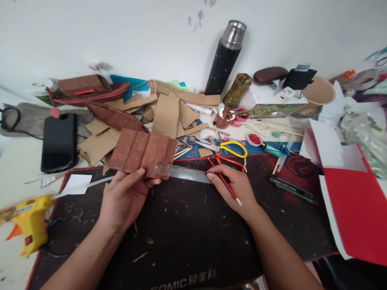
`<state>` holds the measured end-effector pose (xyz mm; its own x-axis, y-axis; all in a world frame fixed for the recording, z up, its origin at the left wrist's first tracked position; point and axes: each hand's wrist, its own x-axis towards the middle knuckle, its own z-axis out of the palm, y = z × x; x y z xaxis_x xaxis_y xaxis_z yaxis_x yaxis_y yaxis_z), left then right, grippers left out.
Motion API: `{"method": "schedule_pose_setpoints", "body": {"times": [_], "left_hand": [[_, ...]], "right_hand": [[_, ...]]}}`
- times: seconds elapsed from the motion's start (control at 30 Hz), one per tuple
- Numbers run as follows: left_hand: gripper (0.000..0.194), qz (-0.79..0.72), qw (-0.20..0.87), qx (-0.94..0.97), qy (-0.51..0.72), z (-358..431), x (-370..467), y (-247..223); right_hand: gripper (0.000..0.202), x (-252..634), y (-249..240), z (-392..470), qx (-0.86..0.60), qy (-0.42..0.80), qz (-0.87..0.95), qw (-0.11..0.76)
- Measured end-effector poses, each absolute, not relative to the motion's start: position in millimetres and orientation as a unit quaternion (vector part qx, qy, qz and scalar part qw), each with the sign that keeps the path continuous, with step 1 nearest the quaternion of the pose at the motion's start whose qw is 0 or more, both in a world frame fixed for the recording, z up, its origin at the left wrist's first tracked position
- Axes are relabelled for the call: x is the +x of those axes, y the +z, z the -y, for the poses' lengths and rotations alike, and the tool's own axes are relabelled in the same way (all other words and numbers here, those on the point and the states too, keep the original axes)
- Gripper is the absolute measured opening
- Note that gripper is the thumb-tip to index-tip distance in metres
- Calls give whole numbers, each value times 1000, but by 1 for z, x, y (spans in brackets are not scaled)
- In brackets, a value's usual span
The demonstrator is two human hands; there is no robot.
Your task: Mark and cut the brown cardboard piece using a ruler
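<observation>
My left hand grips a brown-painted piece of cardboard by its lower edge, thumb on top. Fold lines run across the piece. In my right hand is a clear plastic ruler, pinched at its right end, along with a red pencil that slants across the fingers. The ruler's left end lies over the lower right corner of the cardboard. Just beyond my right hand are scissors with yellow and orange handles, blades pointing left.
Cardboard scraps and a brown model boat crowd the back. A black thermos leans against the wall. A yellow glue gun and black phone lie left; a utility knife and red sheet lie right on the dark mat.
</observation>
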<state>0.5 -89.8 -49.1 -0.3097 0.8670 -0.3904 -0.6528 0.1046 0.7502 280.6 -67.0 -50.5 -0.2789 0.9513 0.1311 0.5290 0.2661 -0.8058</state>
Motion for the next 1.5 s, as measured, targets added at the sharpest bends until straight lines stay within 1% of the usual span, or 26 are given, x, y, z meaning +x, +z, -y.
{"method": "schedule_pose_setpoints", "body": {"times": [0.17, 0.33, 0.57, 0.67, 0.77, 0.87, 1.1, 1.27, 1.4, 1.5], "left_hand": [[33, -472, 576, 110, 658, 89, 1, -48], [31, -473, 573, 105, 661, 88, 2, -47], [25, -476, 571, 113, 659, 89, 1, -51], [34, -477, 567, 109, 662, 89, 1, -53], [43, -473, 570, 107, 663, 89, 0, -54], [48, -469, 574, 110, 662, 89, 0, -54], [47, -462, 579, 113, 662, 90, 0, -54], [48, -464, 579, 102, 663, 90, 1, -53], [48, -465, 580, 106, 661, 89, 2, -51], [47, -465, 580, 108, 660, 89, 2, -51]], "right_hand": [[15, 281, -51, 67, -509, 330, 727, 322], [14, 279, -50, 67, -507, 325, 728, 327], [14, 279, -43, 71, -517, 297, 709, 377], [14, 283, -39, 68, -540, 266, 696, 391], [17, 288, -35, 62, -564, 247, 690, 379], [21, 293, -32, 57, -579, 231, 695, 359], [23, 305, -26, 47, -585, 184, 727, 308], [24, 320, -32, 43, -584, 133, 751, 278], [26, 327, -37, 43, -584, 104, 753, 285], [25, 325, -34, 45, -584, 92, 742, 317]]}}
